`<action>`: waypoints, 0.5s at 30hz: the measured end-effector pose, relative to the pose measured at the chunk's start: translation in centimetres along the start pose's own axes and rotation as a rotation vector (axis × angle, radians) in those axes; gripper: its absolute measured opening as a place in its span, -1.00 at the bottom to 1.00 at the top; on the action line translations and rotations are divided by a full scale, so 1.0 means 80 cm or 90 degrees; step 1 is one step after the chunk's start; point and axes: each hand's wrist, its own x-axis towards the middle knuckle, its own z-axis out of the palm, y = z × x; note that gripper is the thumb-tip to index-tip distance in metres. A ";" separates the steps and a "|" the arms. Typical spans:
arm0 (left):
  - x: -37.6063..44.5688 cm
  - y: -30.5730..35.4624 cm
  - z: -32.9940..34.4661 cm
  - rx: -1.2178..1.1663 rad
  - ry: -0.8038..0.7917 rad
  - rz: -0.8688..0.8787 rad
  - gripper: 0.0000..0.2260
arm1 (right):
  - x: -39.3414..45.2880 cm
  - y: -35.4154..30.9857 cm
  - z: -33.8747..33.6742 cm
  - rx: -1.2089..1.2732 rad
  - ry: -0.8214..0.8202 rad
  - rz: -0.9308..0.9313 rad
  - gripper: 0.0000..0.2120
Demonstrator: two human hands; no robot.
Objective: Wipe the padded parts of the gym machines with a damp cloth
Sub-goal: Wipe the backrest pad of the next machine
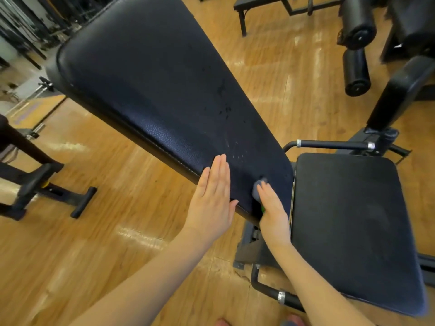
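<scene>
on one back pad [150,74] | two hands: left hand [213,198] flat | right hand [273,208] on cloth [257,187]

The cloth [258,187] is mostly hidden under the right hand [273,208], only a grey, blurred bit showing; its fingers cannot be made out; a green thing [263,209] beside that hand is too small to tell; the seat pad [348,227] runs off the right edge; the back pad [153,78] is cut by the top edge.
</scene>
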 end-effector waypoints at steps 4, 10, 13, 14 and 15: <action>0.000 -0.001 -0.003 -0.013 -0.010 -0.004 -0.24 | -0.035 0.067 -0.033 0.029 -0.060 0.343 -0.42; -0.002 -0.001 -0.009 -0.029 -0.011 0.002 -0.24 | 0.004 -0.025 -0.039 0.115 0.036 0.183 -0.54; 0.000 -0.009 -0.020 -0.052 0.006 -0.009 -0.30 | 0.039 -0.102 -0.032 0.102 0.039 -0.054 -0.56; 0.002 -0.015 -0.025 -0.056 0.025 -0.027 -0.32 | 0.049 -0.118 -0.027 0.088 0.025 -0.124 -0.55; 0.005 -0.023 -0.031 -0.054 0.043 -0.046 -0.33 | 0.057 -0.127 -0.021 0.070 0.006 -0.174 -0.54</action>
